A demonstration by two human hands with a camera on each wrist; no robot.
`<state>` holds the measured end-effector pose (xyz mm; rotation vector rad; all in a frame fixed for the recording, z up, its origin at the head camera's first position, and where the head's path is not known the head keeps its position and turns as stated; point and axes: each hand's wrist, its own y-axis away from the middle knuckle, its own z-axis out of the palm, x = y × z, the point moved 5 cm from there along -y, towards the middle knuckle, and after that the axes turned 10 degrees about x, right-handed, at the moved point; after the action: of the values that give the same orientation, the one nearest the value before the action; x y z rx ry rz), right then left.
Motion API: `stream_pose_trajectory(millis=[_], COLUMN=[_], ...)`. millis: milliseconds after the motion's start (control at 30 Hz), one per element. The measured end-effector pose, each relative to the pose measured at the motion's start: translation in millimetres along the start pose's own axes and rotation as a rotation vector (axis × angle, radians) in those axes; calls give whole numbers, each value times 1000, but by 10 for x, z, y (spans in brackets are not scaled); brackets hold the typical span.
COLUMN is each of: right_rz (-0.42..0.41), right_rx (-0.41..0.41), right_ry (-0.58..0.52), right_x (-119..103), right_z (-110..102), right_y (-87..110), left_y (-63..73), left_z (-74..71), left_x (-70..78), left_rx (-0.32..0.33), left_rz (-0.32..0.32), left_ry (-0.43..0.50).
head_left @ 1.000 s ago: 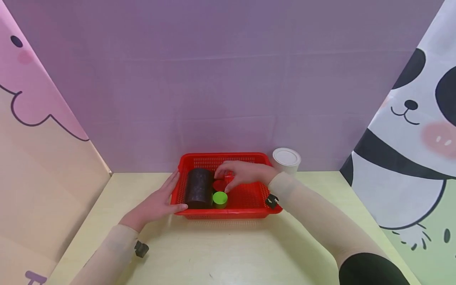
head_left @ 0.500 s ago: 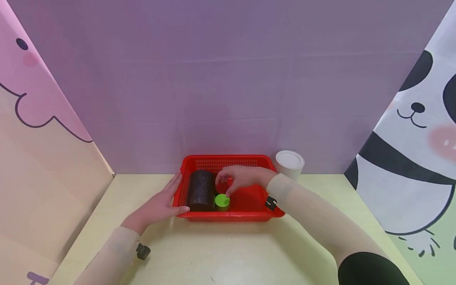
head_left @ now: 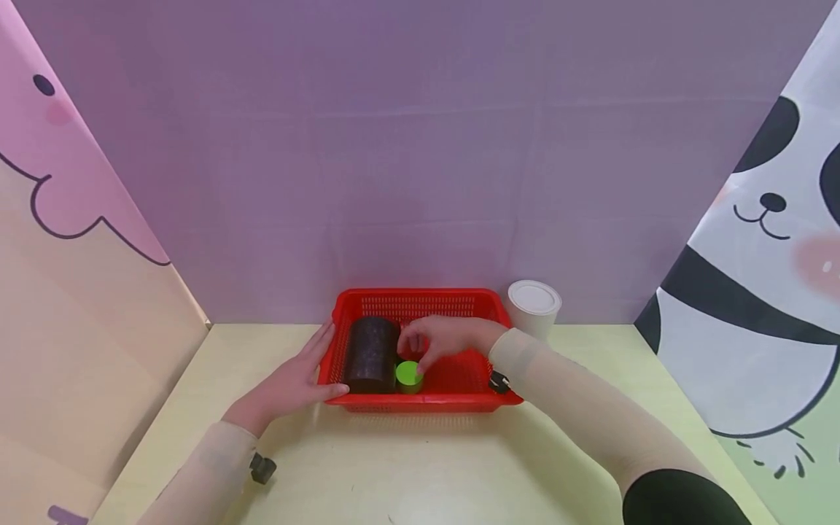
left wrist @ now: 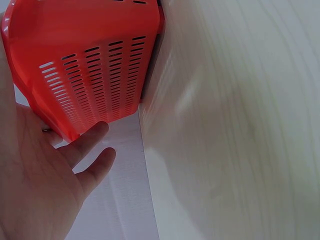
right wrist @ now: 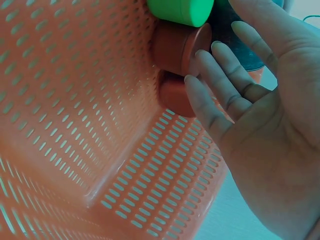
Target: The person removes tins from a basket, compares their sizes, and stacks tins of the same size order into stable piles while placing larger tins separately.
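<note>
Fingers of the right hand (head_left: 449,337) bend loosely, partly open and gripping nothing, inside a red basket (head_left: 426,399). Beside them, a green-topped container (head_left: 410,376) sits at the basket's 7 o'clock, next to red round containers (right wrist: 170,47); a dark cylinder (head_left: 372,356) lies at 9 o'clock. Straight-fingered, the left hand (head_left: 289,386) rests against the rim at 8 o'clock. Outside, at 2 o'clock, stands a white tub (head_left: 533,310).
</note>
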<state>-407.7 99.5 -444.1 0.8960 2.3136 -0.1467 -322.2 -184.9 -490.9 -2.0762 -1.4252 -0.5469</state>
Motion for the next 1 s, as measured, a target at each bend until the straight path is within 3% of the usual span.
stream_pose_trajectory(millis=[333,633,1000], right_rz=[-15,-54,-58], right_rx=[-15,-32,-9], right_ry=[46,29,41], right_x=[43,48,105], right_z=[107,202,221], right_y=[-2,14,-9], left_y=[16,31,22], left_z=[-4,17,3], left_x=[30,36,44], left_rx=[8,-14,-1], left_rz=[39,-12,25], left_ry=[-5,6,-2])
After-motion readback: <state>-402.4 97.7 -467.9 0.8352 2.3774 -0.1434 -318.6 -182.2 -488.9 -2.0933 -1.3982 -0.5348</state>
